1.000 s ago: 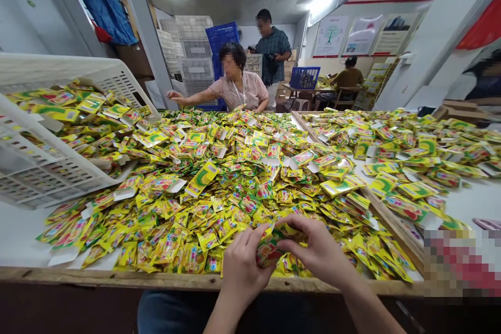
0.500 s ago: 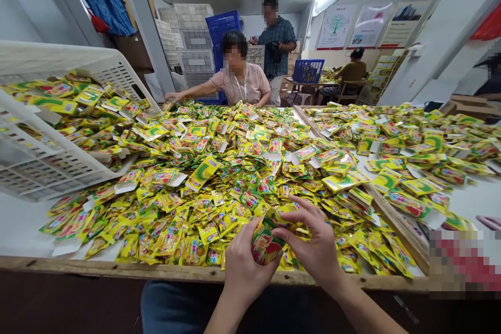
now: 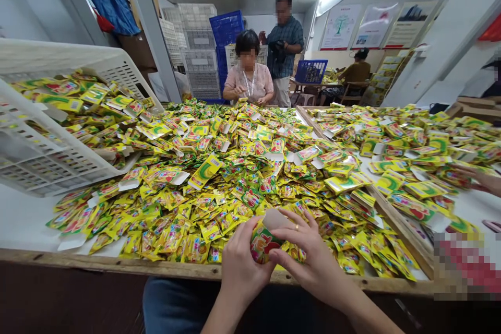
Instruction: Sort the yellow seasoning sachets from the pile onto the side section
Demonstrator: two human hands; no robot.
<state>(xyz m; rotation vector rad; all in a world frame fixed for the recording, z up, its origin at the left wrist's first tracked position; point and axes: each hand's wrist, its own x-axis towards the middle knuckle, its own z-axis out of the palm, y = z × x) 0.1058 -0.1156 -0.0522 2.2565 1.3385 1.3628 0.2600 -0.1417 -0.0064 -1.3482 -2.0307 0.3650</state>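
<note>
Near the table's front edge, my left hand [image 3: 243, 263] is wrapped round a small yellow-green box [image 3: 263, 242] with a red heart print. A white flap stands up at the box's top. My right hand [image 3: 309, 250] is at the box's right side, its thumb and fingers bent against the flap and upper edge; whether it grips the flap is hard to tell. Small yellow sachets [image 3: 172, 235] lie heaped just beyond both hands. Flat yellow boxes [image 3: 205, 171] with white flaps lie on the heap.
A tipped white crate [image 3: 50, 156] spills boxes at the left. A wooden divider [image 3: 403, 229] runs along the right, with more boxes beyond it and another person's hand [image 3: 483, 180]. Across the table sits a person in pink [image 3: 248, 81]; another person [image 3: 285, 47] stands behind.
The held box now shows its white flap raised, where greenish packaging was between my hands. The person opposite has drawn an outstretched arm back. Another person's hand has appeared at the right.
</note>
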